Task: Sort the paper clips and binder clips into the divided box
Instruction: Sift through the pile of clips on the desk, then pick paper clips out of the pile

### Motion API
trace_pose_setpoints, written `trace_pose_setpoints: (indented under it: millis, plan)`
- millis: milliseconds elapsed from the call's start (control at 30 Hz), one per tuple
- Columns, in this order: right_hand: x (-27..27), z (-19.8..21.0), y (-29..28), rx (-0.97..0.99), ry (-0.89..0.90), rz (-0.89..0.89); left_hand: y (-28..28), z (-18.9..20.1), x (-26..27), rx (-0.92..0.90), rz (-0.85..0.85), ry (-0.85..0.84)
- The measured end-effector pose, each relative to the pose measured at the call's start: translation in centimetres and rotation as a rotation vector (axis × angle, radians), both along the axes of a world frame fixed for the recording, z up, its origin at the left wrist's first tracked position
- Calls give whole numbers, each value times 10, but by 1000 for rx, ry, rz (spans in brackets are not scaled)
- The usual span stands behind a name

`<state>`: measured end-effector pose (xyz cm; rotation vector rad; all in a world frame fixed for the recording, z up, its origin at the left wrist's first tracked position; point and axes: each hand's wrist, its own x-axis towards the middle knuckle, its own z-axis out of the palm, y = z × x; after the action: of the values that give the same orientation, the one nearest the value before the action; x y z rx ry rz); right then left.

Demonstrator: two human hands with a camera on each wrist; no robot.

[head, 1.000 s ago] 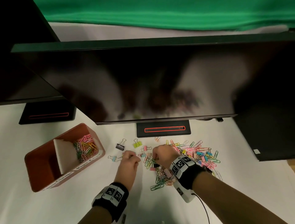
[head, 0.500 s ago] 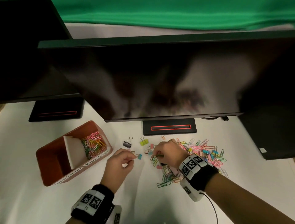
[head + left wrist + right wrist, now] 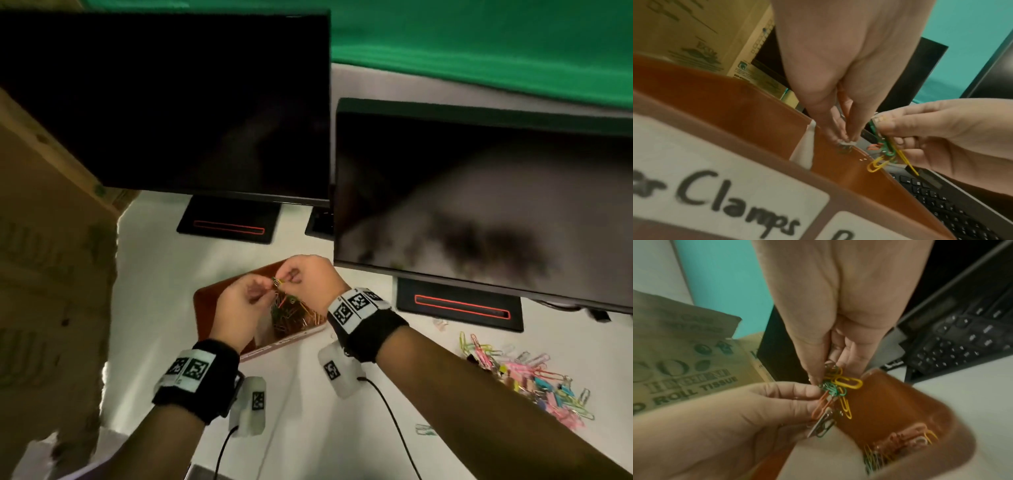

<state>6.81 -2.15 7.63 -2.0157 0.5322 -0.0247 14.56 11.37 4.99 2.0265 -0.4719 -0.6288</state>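
The brown divided box lies on the white table, and both hands hover over it. My right hand pinches a tangled bunch of paper clips, green, yellow and orange. My left hand meets it from the left and pinches a small pale binder clip beside the tangle. Both are above the compartment right of the white divider, where several paper clips lie. The left compartment is hidden behind my left hand. A label on the box front reads "Clamps".
A loose pile of coloured clips lies on the table to the right. Two dark monitors on stands stand behind the box. A cardboard carton stands on the left. A black keyboard lies behind the box. Wrist cables trail toward me.
Both hands left the clip pile and moved left over the box, each carrying clips. The head view swung left, so the box now sits centre and the pile far right.
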Motion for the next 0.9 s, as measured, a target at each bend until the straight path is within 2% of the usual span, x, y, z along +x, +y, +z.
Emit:
trace_pose_setpoints:
  millis: [100,167,267,400,500,600,700,900]
  plan:
    - [3,-13,5,42,71,-8,5,-6,0,38,-23,-72]
    - [-11,-16,2,77,29,-26,9,-5,-5,9,-48,-144]
    - [-51,-19,-12,96,-21,-93,10,-2,-25,-62,-117,-141]
    - [-121,-26,-45,-28,90,-211,-8,-3,-73,-53,-336,-53]
    - [-171,-38,-69,-167,272,-251,-30,-16,-114,-4,-519,-23]
    - [-205,-49,-83,-203,465,-196,-53,-32,-143,115,-665,-64]
    - [-216,-62,-86,-231,546,-88,-77,-43,-158,177,-720,-129]
    - [-204,-78,-85,-234,454,-12,-109,-64,-162,312,-781,-243]
